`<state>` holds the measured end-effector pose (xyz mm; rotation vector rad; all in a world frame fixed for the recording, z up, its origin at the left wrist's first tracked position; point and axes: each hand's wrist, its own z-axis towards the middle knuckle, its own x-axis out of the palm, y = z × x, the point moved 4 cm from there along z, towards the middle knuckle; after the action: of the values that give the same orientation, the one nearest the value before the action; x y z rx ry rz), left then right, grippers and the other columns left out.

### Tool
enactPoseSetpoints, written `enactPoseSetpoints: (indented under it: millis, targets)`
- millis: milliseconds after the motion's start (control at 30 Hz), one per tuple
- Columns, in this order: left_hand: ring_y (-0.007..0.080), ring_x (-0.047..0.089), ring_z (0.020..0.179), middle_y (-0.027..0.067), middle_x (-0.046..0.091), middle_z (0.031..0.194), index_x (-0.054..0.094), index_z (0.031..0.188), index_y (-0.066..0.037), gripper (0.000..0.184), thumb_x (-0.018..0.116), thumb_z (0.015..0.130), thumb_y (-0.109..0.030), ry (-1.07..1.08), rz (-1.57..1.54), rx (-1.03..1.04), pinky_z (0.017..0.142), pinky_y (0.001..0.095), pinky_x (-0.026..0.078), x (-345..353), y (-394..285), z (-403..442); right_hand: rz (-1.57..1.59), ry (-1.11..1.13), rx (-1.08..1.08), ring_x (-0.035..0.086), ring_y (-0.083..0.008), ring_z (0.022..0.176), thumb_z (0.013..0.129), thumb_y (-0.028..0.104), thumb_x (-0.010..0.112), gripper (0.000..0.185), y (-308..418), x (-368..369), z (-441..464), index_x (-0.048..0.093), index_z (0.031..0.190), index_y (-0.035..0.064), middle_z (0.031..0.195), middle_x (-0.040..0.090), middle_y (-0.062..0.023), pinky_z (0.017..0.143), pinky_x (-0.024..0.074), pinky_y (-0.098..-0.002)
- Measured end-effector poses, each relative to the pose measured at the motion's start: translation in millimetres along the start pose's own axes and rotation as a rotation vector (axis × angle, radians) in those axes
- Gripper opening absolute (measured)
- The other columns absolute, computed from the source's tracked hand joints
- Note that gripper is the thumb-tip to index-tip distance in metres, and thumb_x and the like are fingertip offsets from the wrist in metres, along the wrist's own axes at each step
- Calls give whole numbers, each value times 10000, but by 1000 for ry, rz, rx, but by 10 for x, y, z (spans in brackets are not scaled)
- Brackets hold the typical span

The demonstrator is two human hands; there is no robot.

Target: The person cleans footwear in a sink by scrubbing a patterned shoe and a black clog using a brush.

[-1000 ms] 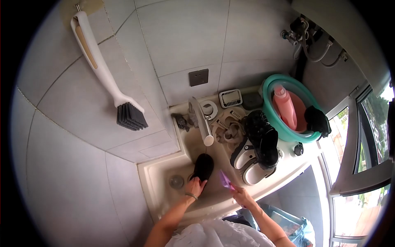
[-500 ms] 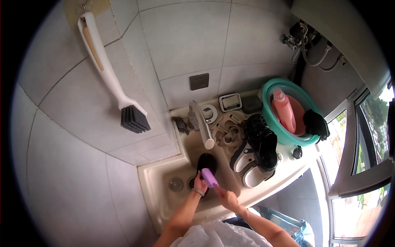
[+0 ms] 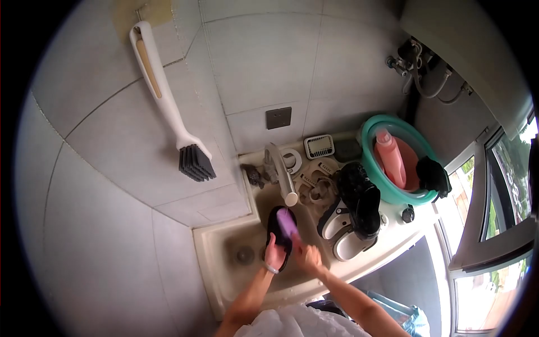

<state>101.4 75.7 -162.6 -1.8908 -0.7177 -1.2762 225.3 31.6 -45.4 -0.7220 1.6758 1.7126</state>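
Over the sink basin, a long black shoe is held under the faucet. My left hand grips its near left side, thumb pointing up along it. A purple brush, slightly blurred, lies against the upper part of the shoe. The fingers of my right hand are closed around the brush's handle. The brush's bristles are hidden from this angle.
Right of the basin, the counter carries black clogs, white-and-grey clogs, beige sandals and a soap dish. A teal basin holds a pink bottle. A white long-handled brush hangs on the wall.
The purple brush has slid forward along the shoe toward the faucet. More of the shoe shows beside my left hand. The whole view has shifted slightly.
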Motion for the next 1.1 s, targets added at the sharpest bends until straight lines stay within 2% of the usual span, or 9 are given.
enactPoseSetpoints:
  millis: [33, 133, 167, 200, 500, 667, 800, 933, 1100]
  targets:
    - [207, 526, 1144, 62, 588, 1258, 468, 1345, -51, 639, 397, 965, -559, -155, 51, 41, 1014, 336, 377, 367, -24, -67, -35, -46, 1, 606, -396, 590, 899, 212, 577, 280, 21, -59, 84, 673, 1161, 216, 638, 617, -195, 545, 489, -491]
    - [251, 463, 1248, 102, 492, 1391, 406, 1404, -41, 701, 375, 959, -582, -122, -23, -8, 1088, 369, 318, 569, -131, -120, -64, -132, -44, 607, -383, 596, 880, 167, 612, 328, 136, -105, 35, 654, 1204, 198, 627, 615, -185, 553, 480, -474]
    - [277, 459, 1256, 97, 507, 1371, 426, 1394, -72, 719, 384, 935, -623, -166, -11, -1, 1094, 406, 318, 506, -204, -108, 73, 22, 10, 620, -380, 602, 859, 102, 619, 395, 196, -147, -78, 627, 1247, 175, 641, 597, -214, 562, 476, -463]
    - [279, 457, 1258, 102, 507, 1370, 417, 1401, -73, 727, 382, 933, -629, -189, 17, 17, 1093, 409, 320, 539, -276, -127, 160, -50, -107, 624, -381, 589, 858, 87, 611, 414, 277, -181, -173, 616, 1262, 176, 644, 585, -226, 554, 475, -461]
    - [231, 481, 1217, 49, 516, 1364, 418, 1422, -124, 639, 374, 966, -570, -67, 54, 60, 1062, 385, 356, 759, -359, -294, 25, -29, -21, 602, -450, 684, 930, 203, 552, 409, 233, -312, 191, 537, 1334, 263, 719, 608, -245, 577, 481, -510]
    - [240, 494, 1209, 55, 517, 1367, 427, 1417, -118, 643, 393, 961, -570, -82, 6, 50, 1052, 398, 374, 783, -463, -464, 126, -160, -80, 610, -433, 643, 918, 140, 550, 450, 383, -418, 0, 520, 1354, 252, 721, 609, -242, 555, 468, -483]
    - [239, 500, 1212, 70, 512, 1383, 449, 1399, -95, 641, 433, 954, -555, -58, -27, 96, 1039, 383, 390, 949, -512, -587, 87, -74, 161, 629, -423, 699, 903, 131, 541, 455, 228, -568, -130, 531, 1345, 238, 785, 623, -257, 597, 481, -479]
    - [247, 485, 1250, 90, 522, 1371, 467, 1381, -60, 639, 459, 952, -534, -86, -26, 67, 1067, 374, 376, 1020, -489, -654, 35, 78, 223, 629, -450, 775, 906, 206, 528, 391, -173, -257, -230, 565, 1296, 205, 840, 645, -263, 708, 503, -527]
    - [240, 475, 1274, 97, 516, 1382, 448, 1390, -48, 545, 483, 981, -406, -30, -26, 76, 1091, 372, 348, 1119, -465, -604, 9, 137, 245, 641, -438, 785, 910, 197, 505, 282, -511, 68, -201, 619, 1160, 132, 809, 640, -272, 706, 512, -526]
